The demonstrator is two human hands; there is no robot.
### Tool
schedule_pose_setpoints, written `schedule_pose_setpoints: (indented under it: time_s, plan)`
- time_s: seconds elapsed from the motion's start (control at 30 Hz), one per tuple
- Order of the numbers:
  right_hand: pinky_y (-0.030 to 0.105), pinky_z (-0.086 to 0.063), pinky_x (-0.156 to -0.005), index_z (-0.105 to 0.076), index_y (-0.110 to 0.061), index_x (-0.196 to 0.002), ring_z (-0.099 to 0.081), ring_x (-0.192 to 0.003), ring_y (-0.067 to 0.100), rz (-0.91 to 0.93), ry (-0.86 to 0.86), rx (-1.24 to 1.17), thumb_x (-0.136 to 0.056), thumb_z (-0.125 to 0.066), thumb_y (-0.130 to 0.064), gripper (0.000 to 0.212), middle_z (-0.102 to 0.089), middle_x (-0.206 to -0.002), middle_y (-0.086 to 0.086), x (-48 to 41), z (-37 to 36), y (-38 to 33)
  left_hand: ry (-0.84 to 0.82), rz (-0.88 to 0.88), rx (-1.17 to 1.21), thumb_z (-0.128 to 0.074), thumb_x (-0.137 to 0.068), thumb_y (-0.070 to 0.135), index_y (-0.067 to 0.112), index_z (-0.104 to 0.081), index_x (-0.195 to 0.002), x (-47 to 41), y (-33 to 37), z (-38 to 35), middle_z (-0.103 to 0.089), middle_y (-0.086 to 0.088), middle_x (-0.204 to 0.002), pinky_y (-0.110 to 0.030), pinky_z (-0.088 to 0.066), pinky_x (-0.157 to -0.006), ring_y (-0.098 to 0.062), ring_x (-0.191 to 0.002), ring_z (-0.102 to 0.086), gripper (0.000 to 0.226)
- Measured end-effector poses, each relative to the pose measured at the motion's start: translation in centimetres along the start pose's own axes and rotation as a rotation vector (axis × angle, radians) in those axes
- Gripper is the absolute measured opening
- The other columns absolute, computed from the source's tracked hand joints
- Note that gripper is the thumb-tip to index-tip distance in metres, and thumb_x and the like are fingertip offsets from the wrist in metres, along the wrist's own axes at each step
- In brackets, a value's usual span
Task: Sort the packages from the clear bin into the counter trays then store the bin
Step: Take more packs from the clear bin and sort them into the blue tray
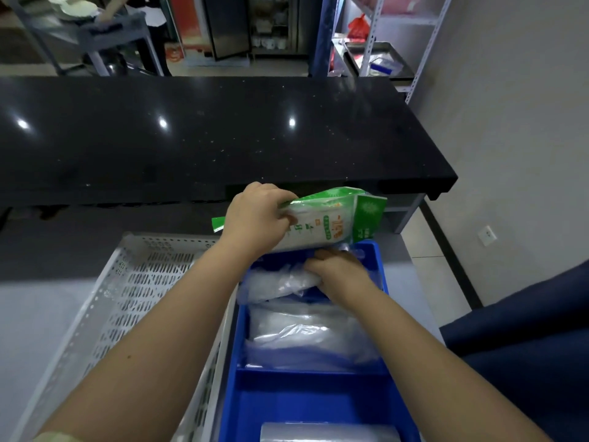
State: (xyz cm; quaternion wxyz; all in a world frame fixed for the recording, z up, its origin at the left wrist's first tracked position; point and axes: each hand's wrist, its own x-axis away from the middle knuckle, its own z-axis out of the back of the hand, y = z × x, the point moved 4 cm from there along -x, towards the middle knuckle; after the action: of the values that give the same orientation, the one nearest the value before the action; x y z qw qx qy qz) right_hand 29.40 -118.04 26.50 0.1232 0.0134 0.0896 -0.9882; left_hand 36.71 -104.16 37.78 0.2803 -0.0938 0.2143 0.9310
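My left hand grips a green and white package and holds it tilted above the far end of the blue divided tray. Under it, my right hand is closed on a clear plastic package lying in the tray's far compartment. More clear packages fill the middle compartment, and another one shows at the bottom edge. The clear bin is not in sight.
A white perforated basket sits just left of the blue tray on the grey counter. Beyond them runs a raised black countertop. To the right are a wall, a dark blue cloth, and metal shelving at the back.
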Motion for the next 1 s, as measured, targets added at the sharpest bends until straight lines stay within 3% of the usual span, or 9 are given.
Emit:
schedule_pose_setpoints:
  time_s: [0.13, 0.2, 0.33, 0.63, 0.73, 0.9, 1.0]
  plan:
    - [0.035, -0.049, -0.056, -0.069, -0.014, -0.081, -0.061, -0.065, 0.031, 0.006, 0.137, 0.057, -0.046, -0.083, -0.005, 0.039, -0.064, -0.072, 0.009, 3.8, 2.9, -1.0, -0.079, 0.015, 0.124, -0.073, -0.077, 0.027, 0.029, -0.068, -0.112, -0.3, 1.9, -0.5, -0.068, 0.010, -0.106, -0.030, -0.051, -0.067, -0.012, -0.097, -0.059, 0.036]
    - [0.033, -0.047, -0.050, -0.068, -0.011, -0.076, -0.060, -0.059, 0.031, -0.021, 0.154, 0.066, -0.041, -0.084, -0.005, 0.038, -0.061, -0.067, 0.009, 5.2, 3.8, -1.0, -0.121, 0.032, 0.186, -0.074, -0.075, 0.027, 0.030, -0.069, -0.110, -0.3, 3.0, -1.1, -0.070, 0.010, -0.103, -0.034, -0.056, -0.070, -0.011, -0.091, -0.063, 0.035]
    - [0.039, -0.046, -0.059, -0.066, -0.008, -0.080, -0.060, -0.073, 0.035, -0.121, 0.165, 0.036, -0.057, -0.078, -0.005, 0.026, -0.063, -0.078, 0.013, 7.0, 4.2, -0.1, -0.193, 0.049, 0.260, -0.077, -0.074, 0.029, 0.031, -0.069, -0.110, 0.1, 4.0, -3.2, -0.070, 0.010, -0.102, -0.035, -0.057, -0.072, -0.008, -0.085, -0.064, 0.036]
    - [0.039, -0.045, -0.076, -0.063, -0.009, -0.096, -0.054, -0.094, 0.028, -0.217, 0.137, 0.025, -0.074, -0.067, -0.008, 0.023, -0.061, -0.103, 0.008, 7.3, 3.9, 1.4, -0.368, 0.093, 0.095, -0.078, -0.074, 0.033, 0.031, -0.066, -0.109, 0.0, -0.4, -7.9, -0.069, 0.007, -0.105, -0.036, -0.054, -0.078, -0.014, -0.091, -0.061, 0.038]
    - [0.038, -0.043, -0.076, -0.063, -0.009, -0.103, -0.053, -0.095, 0.029, -0.198, 0.133, 0.058, -0.075, -0.065, -0.005, 0.029, -0.060, -0.105, 0.008, 5.9, 3.5, 1.3, -0.289, 0.017, -0.044, -0.074, -0.079, 0.034, 0.028, -0.062, -0.121, -0.5, -1.4, -8.1, -0.065, 0.002, -0.117, -0.038, -0.048, -0.088, -0.022, -0.108, -0.056, 0.044]
    - [0.037, -0.040, -0.067, -0.065, -0.007, -0.099, -0.056, -0.085, 0.034, -0.151, 0.120, 0.074, -0.064, -0.072, 0.001, 0.037, -0.060, -0.093, 0.015, 1.7, 1.7, 0.0, -0.153, -0.016, 0.059, -0.073, -0.080, 0.035, 0.029, -0.060, -0.122, 0.0, -1.8, -6.0, -0.061, 0.002, -0.119, -0.044, -0.044, -0.093, -0.023, -0.112, -0.051, 0.044]
    - [0.039, -0.045, -0.081, -0.065, -0.009, -0.106, -0.057, -0.099, 0.034, -0.152, 0.065, 0.027, -0.070, -0.071, -0.003, 0.037, -0.062, -0.106, 0.016, 0.1, -0.5, -0.3, 0.002, -0.068, 0.163, -0.073, -0.080, 0.027, 0.026, -0.068, -0.109, 3.4, -2.1, -5.2, -0.064, 0.002, -0.104, -0.039, -0.045, -0.086, -0.023, -0.101, -0.053, 0.029]
